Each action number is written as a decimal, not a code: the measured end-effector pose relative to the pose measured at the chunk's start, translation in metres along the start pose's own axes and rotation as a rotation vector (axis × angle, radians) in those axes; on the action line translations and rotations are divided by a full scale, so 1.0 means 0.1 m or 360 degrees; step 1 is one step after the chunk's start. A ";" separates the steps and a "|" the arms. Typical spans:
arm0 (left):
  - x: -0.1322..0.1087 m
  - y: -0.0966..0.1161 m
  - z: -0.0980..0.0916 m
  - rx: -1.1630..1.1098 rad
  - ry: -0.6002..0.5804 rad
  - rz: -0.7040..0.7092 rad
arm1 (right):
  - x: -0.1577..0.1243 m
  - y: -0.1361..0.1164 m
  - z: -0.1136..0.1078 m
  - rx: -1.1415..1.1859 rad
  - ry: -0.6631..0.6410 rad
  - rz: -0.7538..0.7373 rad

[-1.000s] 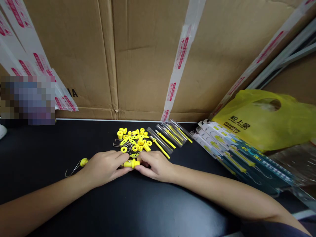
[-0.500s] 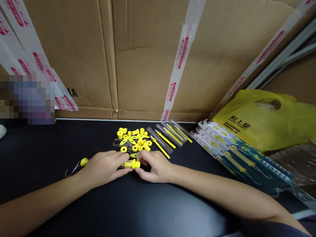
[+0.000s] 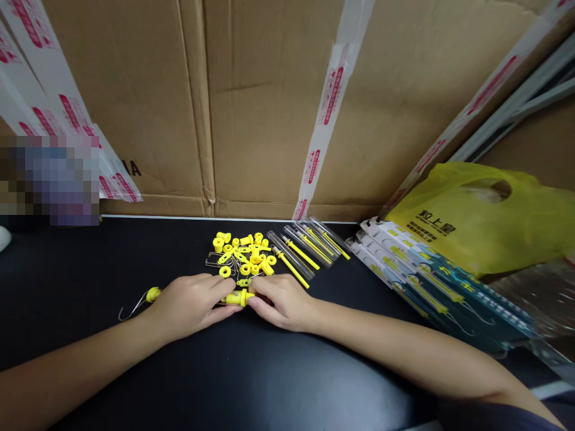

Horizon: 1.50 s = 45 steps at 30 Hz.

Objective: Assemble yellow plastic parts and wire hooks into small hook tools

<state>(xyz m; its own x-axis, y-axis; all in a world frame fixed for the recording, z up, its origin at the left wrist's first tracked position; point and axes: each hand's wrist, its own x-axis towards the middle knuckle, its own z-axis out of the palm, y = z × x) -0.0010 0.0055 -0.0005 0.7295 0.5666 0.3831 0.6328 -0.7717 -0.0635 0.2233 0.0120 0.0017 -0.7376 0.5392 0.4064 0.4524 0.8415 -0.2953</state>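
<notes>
My left hand [image 3: 193, 305] is wrapped round a tubular spring scale whose middle is hidden by the fingers. A yellow cap with a wire hook [image 3: 153, 294] sticks out past the wrist side. At the other end shows the scale's yellow end piece [image 3: 234, 298], with a wider collar. My right hand [image 3: 283, 302] pinches the tip of that end piece between thumb and fingers. Just beyond the hands lies a heap of loose yellow caps and rings [image 3: 255, 257], mixed with wire hooks [image 3: 214, 258] and small yellow tabs [image 3: 243, 282].
Clear tubes with yellow rods [image 3: 299, 248] lie side by side right of the heap. Printed boxes [image 3: 431, 287] are stacked at the right, beside a yellow plastic bag [image 3: 485, 221]. A taped cardboard wall [image 3: 260, 120] stands behind the black table [image 3: 251, 371].
My right thumb and fingers have closed in on the tip of the yellow end piece, covering more of it. My left hand stays in place.
</notes>
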 end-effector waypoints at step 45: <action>0.02 0.01 0.00 -0.0034 -0.0026 -0.0014 | 0.00 -0.01 -0.01 0.0014 -0.0043 0.0072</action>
<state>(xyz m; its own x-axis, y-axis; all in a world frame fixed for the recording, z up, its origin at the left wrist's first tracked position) 0.0008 0.0057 0.0002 0.7280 0.5781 0.3685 0.6339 -0.7724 -0.0405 0.2235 0.0115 0.0026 -0.7299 0.5755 0.3688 0.4813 0.8159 -0.3204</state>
